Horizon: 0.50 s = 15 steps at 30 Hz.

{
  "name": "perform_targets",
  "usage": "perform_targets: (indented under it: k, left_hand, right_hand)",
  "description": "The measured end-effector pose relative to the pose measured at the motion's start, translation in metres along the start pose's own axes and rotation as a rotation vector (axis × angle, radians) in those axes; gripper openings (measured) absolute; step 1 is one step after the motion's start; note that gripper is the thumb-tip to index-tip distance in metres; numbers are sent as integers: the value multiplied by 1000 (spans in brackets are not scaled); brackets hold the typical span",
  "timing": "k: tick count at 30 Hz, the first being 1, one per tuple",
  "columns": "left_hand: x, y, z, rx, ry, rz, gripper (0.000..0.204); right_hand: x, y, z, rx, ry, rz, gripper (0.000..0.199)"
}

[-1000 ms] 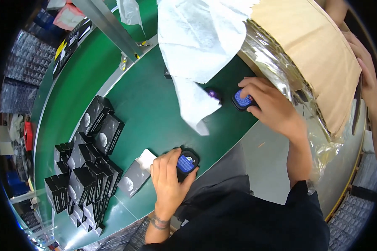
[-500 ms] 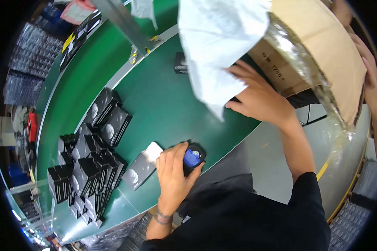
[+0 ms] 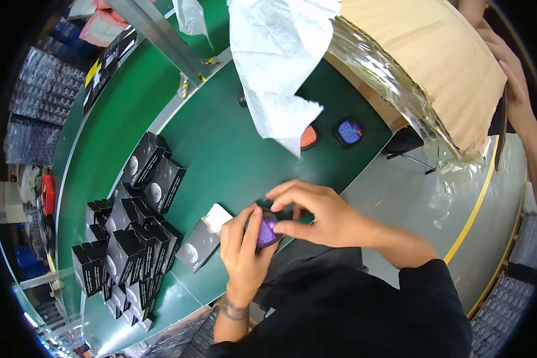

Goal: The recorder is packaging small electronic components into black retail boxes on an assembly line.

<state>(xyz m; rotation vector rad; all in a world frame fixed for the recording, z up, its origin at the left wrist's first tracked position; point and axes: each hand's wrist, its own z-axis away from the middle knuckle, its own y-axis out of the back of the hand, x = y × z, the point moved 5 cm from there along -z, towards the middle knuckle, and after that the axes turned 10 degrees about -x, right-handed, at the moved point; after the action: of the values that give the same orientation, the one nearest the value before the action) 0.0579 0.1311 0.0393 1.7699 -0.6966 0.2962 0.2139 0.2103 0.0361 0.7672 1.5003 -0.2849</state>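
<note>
My left hand point(image 3: 243, 247) grips a small black rounded case point(image 3: 268, 231) with a shiny purple face, near the table's front edge. Over its right side reaches my right hand point(image 3: 334, 216), fingers curved and apart. The right thumb lies at the purple face; whether it touches cannot be told. Just left of my left hand lies a dark box point(image 3: 198, 246) with a moon print, its white end flap open. Farther off, a similar case with a blue face point(image 3: 348, 132) and one with an orange face point(image 3: 308, 137) rest on the green table point(image 3: 221, 161).
Several dark moon-print boxes point(image 3: 128, 256) are piled at the left. A white sheet point(image 3: 280, 71) hangs over the far table, partly covering the orange case. A large cardboard box point(image 3: 423, 53) with clear tape stands at the upper right, beside another person's hand point(image 3: 510, 65). A metal post point(image 3: 161, 42) rises at the back.
My right hand has come back from beside the white sheet to the case in my left hand. The blue and orange cases now show, and the case held now looks purple.
</note>
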Motion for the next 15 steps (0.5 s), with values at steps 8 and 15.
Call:
perform_targets:
  k: [8,15]
  left_hand:
    - [6,14,7,-76,-38,-89,79]
    - [-33,67,21,-190,149,-323,68]
  right_hand:
    - [18,-20,5,6,-246,-446,36]
    - [8,-6,-11,44,-233,-467,40]
